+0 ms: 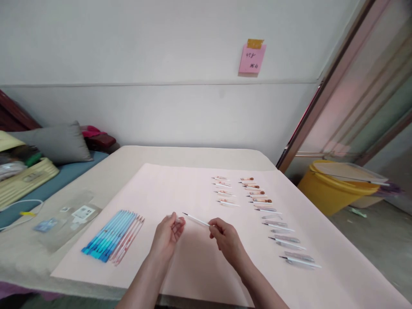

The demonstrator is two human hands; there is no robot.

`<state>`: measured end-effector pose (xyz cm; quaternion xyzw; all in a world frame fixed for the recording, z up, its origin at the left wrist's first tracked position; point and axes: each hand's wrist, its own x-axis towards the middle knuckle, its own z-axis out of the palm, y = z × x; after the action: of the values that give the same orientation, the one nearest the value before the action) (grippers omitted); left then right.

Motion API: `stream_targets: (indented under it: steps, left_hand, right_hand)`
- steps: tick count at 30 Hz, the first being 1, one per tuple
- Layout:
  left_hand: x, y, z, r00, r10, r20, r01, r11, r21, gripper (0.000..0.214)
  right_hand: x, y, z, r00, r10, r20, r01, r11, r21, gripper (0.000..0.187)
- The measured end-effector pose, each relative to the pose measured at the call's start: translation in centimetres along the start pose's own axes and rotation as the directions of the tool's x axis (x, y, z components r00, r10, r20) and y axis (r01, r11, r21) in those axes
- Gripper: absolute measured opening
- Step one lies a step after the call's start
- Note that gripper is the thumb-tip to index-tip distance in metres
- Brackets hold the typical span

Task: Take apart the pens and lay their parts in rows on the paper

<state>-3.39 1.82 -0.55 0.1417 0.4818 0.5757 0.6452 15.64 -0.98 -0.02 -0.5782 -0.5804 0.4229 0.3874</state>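
Over a broad, flat, pale-pink sheet (pixel 180 186) before a white panelled wall (pixel 161 43), the right hand (pixel 228 237) pinches a slim white dark-tipped rod (pixel 197 219), the left hand (pixel 166 234) a small whitish piece (pixel 178 220).

Through a single, head-worn view, the table (pixel 189 155) is looked down upon from its near side; the left hand (pixel 168 234) and right hand (pixel 227 237) are caught close below, and the wall (pixel 161 116) is faced squarely beyond.
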Motion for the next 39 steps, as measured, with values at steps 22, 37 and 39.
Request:
stream_targets:
  steps: [22,37,39]
  left_hand:
    - [-1.3,-2.3,1.2,0.989,-0.117,0.091,0.118,0.993,-0.004,0.013]
    - [-2.7,-3.9,2.1,0.957,-0.202,0.207,0.170,0.972,0.163,0.016]
    - [-3.1,-4.4,2.3,0.949,-0.217,0.227,0.166,0.961,0.222,0.018]
  right_hand:
    - [-1.0,-0.5,2.4,0.998,-0.055,0.020,0.056,0.998,-0.042,0.021]
    - [0.0,0.1,1.8,0.954,0.252,0.161,-0.278,0.551,0.787,0.020]
    - [0.2,0.6,2.2,0.948,0.260,0.186,-0.295,0.486,0.823,0.019]
